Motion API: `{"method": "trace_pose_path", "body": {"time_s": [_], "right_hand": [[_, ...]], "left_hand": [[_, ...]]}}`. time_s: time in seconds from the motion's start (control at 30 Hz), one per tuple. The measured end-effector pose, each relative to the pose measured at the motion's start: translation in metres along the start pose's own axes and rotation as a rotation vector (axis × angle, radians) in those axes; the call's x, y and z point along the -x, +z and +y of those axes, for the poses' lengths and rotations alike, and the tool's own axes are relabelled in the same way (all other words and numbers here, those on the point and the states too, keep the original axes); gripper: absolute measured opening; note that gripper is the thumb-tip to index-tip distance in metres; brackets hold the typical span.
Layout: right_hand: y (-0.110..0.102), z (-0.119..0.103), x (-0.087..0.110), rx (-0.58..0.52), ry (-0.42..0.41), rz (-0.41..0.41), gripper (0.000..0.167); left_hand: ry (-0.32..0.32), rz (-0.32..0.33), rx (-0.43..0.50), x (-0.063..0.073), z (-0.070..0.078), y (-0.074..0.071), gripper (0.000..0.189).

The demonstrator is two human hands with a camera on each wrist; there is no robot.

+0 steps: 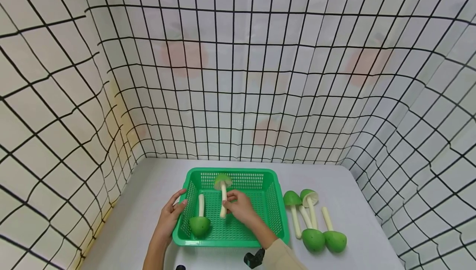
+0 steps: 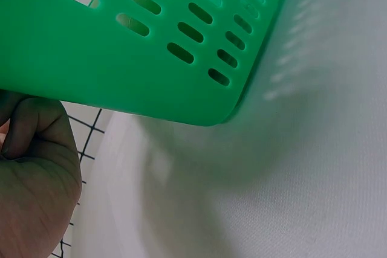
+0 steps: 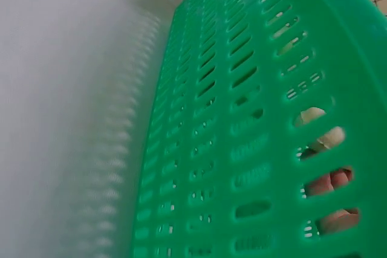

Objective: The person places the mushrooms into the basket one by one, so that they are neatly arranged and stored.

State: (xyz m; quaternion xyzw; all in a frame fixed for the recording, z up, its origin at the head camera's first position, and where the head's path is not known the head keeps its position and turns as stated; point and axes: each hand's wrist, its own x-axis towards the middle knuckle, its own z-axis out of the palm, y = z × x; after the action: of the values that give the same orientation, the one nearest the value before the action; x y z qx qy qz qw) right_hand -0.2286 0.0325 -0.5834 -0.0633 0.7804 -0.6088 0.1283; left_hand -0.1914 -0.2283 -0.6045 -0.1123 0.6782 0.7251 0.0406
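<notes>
Inside the green plastic basket [image 1: 230, 243], my right hand [image 1: 239, 207] pinches the pale stem of a green-capped toy mushroom [image 1: 222, 180]. The cap of this mushroom points toward the basket's back wall. Another green-capped mushroom [image 1: 200, 226] lies at the left in the basket, its stem pointing away from me. My left hand [image 1: 172, 217] holds the basket's left rim; the left wrist view shows curled fingers [image 2: 36, 122] at that rim. In the right wrist view the slotted basket wall [image 3: 242, 113] hides most of the right hand.
Several more mushrooms [image 1: 313, 240] lie in a group on the white table [image 1: 357, 204], just right of the basket. A wall with a black grid [image 1: 241, 96] encloses the table at the back and sides. A small black object [image 1: 180, 267] shows at the front edge.
</notes>
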Motion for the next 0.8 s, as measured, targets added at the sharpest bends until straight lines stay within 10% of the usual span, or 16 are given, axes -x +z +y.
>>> {"method": "trace_pose_path", "body": {"time_s": [0.8], "right_hand": [[0.025, 0.000, -0.008, 0.117, -0.013, -0.103, 0.023]], "left_hand": [[0.007, 0.005, 0.014, 0.000, -0.002, 0.000, 0.047]]}}
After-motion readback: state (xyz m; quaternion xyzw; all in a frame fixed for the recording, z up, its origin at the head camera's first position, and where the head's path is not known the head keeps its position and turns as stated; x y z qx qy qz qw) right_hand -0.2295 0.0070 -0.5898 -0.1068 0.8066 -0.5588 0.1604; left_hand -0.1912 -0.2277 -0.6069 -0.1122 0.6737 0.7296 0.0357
